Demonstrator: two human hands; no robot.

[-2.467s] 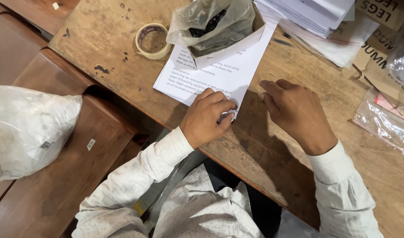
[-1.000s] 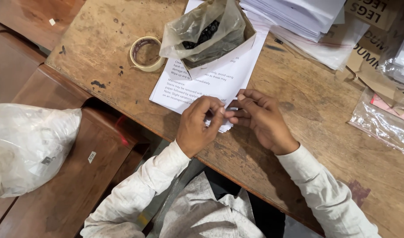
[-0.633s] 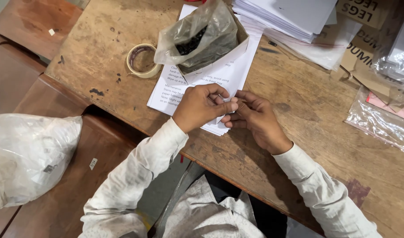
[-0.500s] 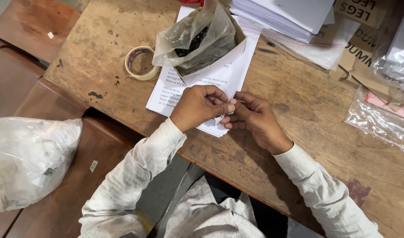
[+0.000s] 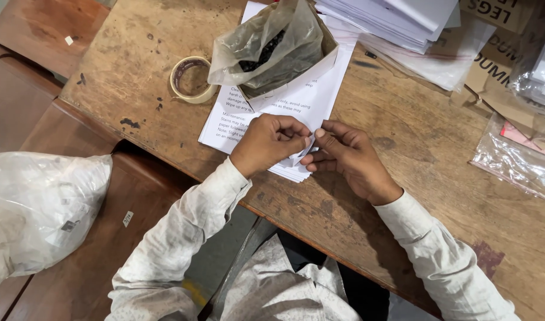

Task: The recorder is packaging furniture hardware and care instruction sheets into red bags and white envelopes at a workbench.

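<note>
My left hand [image 5: 269, 142] and my right hand [image 5: 346, 157] meet over the near end of a stack of printed white sheets [image 5: 278, 107] on a worn wooden table [image 5: 415, 137]. Both pinch a small clear plastic packet [image 5: 306, 148] between thumb and fingers, just above the corner of the sheets. What the packet holds is too small to tell. Beyond my hands, an open cardboard box lined with a clear bag of small dark parts [image 5: 272, 50] rests on the same sheets.
A roll of tape [image 5: 192, 79] lies left of the box. More white paper stacks [image 5: 397, 18], brown cardboard [image 5: 498, 53] and clear plastic bags [image 5: 516, 160] fill the far right. A stuffed white plastic bag [image 5: 37, 208] sits on a wooden bench at the left.
2.5 s ago both hands pressed flat on the sheets, apart. They have since come together and lifted a small clear packet between the fingertips. The view has shifted slightly.
</note>
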